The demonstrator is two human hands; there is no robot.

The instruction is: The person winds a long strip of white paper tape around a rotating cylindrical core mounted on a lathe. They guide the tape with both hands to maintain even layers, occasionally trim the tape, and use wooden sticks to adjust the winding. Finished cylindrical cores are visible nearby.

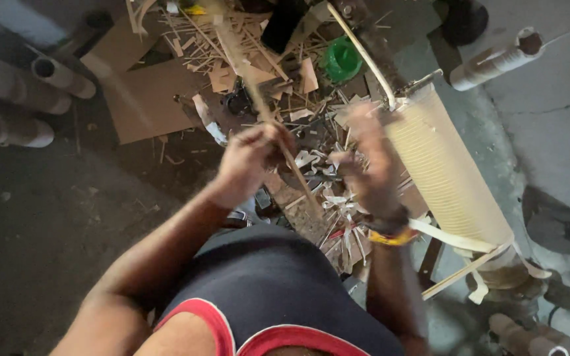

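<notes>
— Hands?
— Left hand (pixel 249 161) closed around a thin wooden strip (pixel 278 132), slanting up across the scrap pile. Right hand (pixel 371 165) blurred, fingers curled; impossible to tell whether gripping anything.
— Around them?
— Ribbed cream roll (pixel 446 171) just right of the right hand. Cardboard offcuts (pixel 146 92) and splinters littering the floor beyond, green bowl (pixel 341 59), paper tubes (pixel 28 86) far left.

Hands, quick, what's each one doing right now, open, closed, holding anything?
Left hand: closed grip on a thin wooden strip.
Right hand: motion-blurred, raised beside the ribbed cream roll; grip cannot be told.
</notes>
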